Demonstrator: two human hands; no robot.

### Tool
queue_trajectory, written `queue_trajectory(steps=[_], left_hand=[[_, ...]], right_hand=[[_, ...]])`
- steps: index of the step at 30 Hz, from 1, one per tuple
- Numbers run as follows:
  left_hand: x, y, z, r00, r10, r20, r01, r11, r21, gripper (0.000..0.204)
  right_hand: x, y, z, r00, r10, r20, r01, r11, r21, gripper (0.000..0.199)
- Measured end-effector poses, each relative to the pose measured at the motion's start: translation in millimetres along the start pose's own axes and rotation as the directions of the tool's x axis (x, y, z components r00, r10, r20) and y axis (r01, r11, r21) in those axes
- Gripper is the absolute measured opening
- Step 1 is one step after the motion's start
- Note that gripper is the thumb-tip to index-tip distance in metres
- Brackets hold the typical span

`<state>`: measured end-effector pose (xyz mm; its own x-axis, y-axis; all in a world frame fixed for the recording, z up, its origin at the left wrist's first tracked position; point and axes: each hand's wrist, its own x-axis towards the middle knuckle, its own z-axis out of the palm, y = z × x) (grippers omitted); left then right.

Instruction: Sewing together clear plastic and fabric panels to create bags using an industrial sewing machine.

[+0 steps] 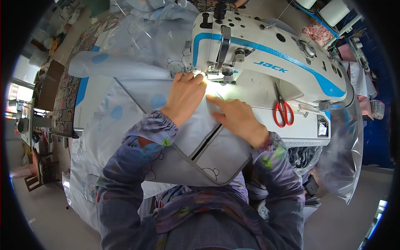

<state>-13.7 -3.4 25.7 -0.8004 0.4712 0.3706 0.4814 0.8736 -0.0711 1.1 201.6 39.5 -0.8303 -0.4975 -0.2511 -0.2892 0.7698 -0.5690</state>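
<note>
A white and blue sewing machine (254, 56) stands ahead of me, its lamp lighting the needle area. Pale grey printed fabric (183, 143) with blue dots and dark grey binding spreads across the bed and hangs toward my lap. Close to the presser foot, my left hand (183, 98) has its bent fingers closed on the fabric. My right hand (241, 118) lies on the fabric just right of the needle area, fingers stretched out and thumb apart. Below it, a dark slit (206, 142) with grey edging crosses the cloth. My fingers partly hide the stitching spot.
Red-handled scissors (283, 113) lie on the machine bed right of my right hand. White thread cones (333, 12) stand at the far right. Clear plastic sheeting (343, 154) hangs off the table's right side. More fabric (154, 33) is heaped beyond the machine's left end.
</note>
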Motion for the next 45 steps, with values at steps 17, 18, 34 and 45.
queue_trajectory(steps=[17,18,34,45], left_hand=[[1,13,4,0.987,-0.031,0.157,0.05,0.991,-0.121,0.01],[0,17,7,0.985,-0.057,0.164,0.076,0.991,-0.11,0.01],[0,-10,-23,0.99,0.02,0.14,-0.012,0.998,-0.057,0.006],[-32,72,58,0.746,-0.666,0.025,0.619,0.706,0.344,0.043]], right_hand=[[10,-11,51,0.729,-0.631,-0.265,0.577,0.775,-0.257,0.059],[11,-11,49,0.73,-0.636,-0.25,0.584,0.771,-0.254,0.059],[22,-37,79,0.696,-0.686,-0.214,0.634,0.726,-0.267,0.068],[54,-77,107,0.741,-0.408,-0.533,0.301,0.912,-0.28,0.059]])
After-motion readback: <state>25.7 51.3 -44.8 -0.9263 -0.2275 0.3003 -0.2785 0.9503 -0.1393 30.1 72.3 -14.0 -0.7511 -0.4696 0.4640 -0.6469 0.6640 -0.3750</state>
